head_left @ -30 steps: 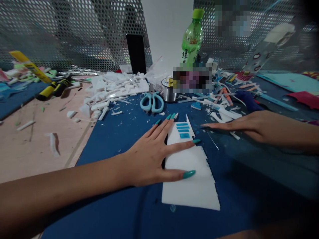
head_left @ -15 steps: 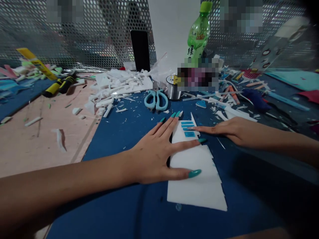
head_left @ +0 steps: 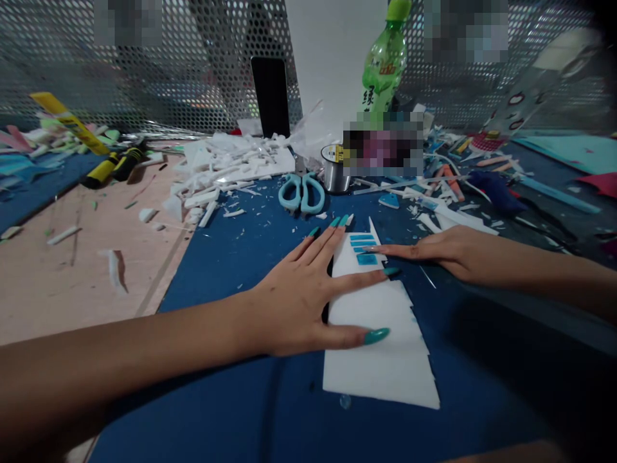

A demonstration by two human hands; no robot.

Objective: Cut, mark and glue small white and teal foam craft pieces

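Observation:
A white foam sheet (head_left: 385, 354) with a pointed top lies on the blue mat (head_left: 231, 302). Several small blue strips (head_left: 364, 247) are stuck near its tip. My left hand (head_left: 303, 296) lies flat and open on the sheet's left side, fingers spread, turquoise nails showing. My right hand (head_left: 443, 254) reaches in from the right, fingers stretched out flat, its fingertip touching the blue strips. Neither hand holds anything.
Light blue scissors (head_left: 302, 191), a wire spool (head_left: 336, 168), a heap of white foam scraps (head_left: 226, 170), a dark phone (head_left: 270, 96) and a green bottle (head_left: 385, 64) stand behind. Yellow-black tools (head_left: 110, 168) lie left. Coloured scraps litter the right side (head_left: 448, 186).
My right hand has slid left from the mat onto the sheet's tip, reaching the blue strips. The view shifted slightly. My left hand stays flat on the sheet.

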